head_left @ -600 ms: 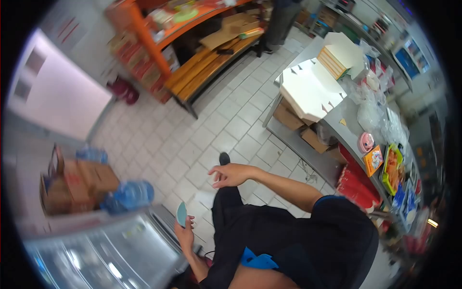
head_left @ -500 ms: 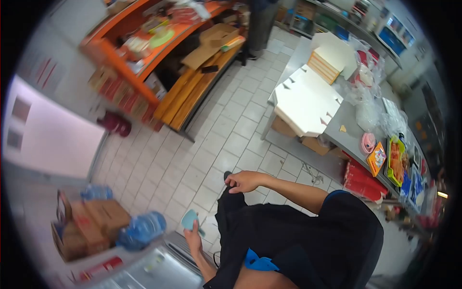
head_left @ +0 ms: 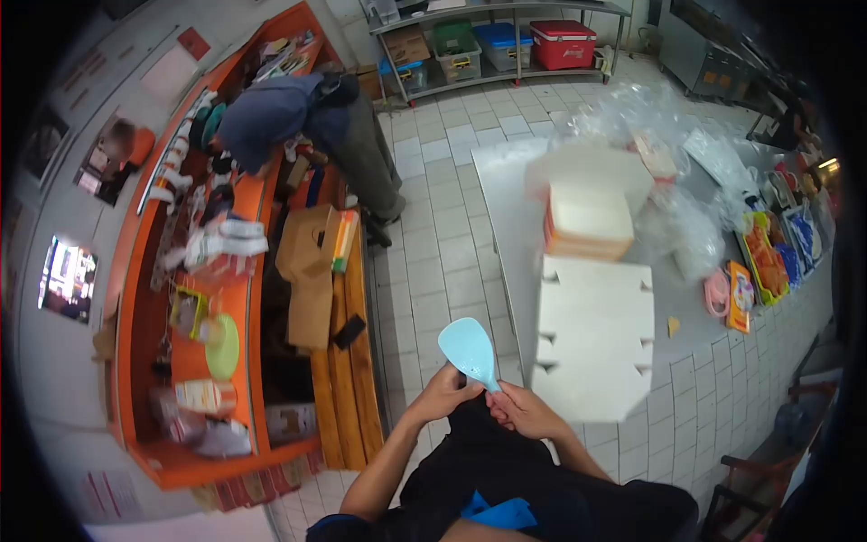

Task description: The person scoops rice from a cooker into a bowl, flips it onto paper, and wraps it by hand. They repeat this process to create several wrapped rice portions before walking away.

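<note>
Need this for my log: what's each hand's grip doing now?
Left hand: shut on the light blue plastic rice paddle.
Right hand: shut on its handle too.

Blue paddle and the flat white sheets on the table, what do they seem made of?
Blue paddle: probably plastic, smooth and matte, one even pale blue, held by the left hand and right hand. White sheets: likely cardboard, matte, with cut notches along their edges, lying on the table.

Paddle (head_left: 469, 349) betw. L hand (head_left: 442, 396) & R hand (head_left: 526, 412); flat boxes (head_left: 594, 343) on table (head_left: 506, 208) to R, counter (head_left: 149, 434) to L.
</note>
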The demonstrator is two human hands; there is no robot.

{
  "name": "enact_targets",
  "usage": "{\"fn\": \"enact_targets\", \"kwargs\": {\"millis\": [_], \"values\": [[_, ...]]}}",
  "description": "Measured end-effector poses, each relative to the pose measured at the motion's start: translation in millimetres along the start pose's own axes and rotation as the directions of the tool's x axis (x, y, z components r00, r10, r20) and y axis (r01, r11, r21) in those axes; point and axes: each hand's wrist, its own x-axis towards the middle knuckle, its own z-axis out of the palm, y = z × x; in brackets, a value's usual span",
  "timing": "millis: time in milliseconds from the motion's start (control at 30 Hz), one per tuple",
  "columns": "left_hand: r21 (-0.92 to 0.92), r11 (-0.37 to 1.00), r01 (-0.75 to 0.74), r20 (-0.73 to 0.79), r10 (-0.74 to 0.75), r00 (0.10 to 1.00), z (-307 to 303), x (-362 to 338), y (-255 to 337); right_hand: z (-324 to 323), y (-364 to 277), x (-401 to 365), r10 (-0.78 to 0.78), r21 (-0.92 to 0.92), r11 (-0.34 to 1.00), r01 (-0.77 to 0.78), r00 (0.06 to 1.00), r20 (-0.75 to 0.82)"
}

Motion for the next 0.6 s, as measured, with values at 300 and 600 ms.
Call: {"fn": "enact_targets", "kwargs": {"millis": [300, 600], "values": [[0.084, 0.869, 0.489, -0.441, -0.407, 0.800, -277.9, 49.5, 17.1, -39.8, -158.2, 205.3, -0.129, -0.071, 0.991, 0.113, 0.943, -0.307], [0.240, 0.956, 0.169, -0.178, -0.128, 0.976, -478.6, 380.5, 65.9, -172.3, -273.5, 444.7, -0.151, -0.292, 0.954, -0.064, 0.741, -0.655]]}}
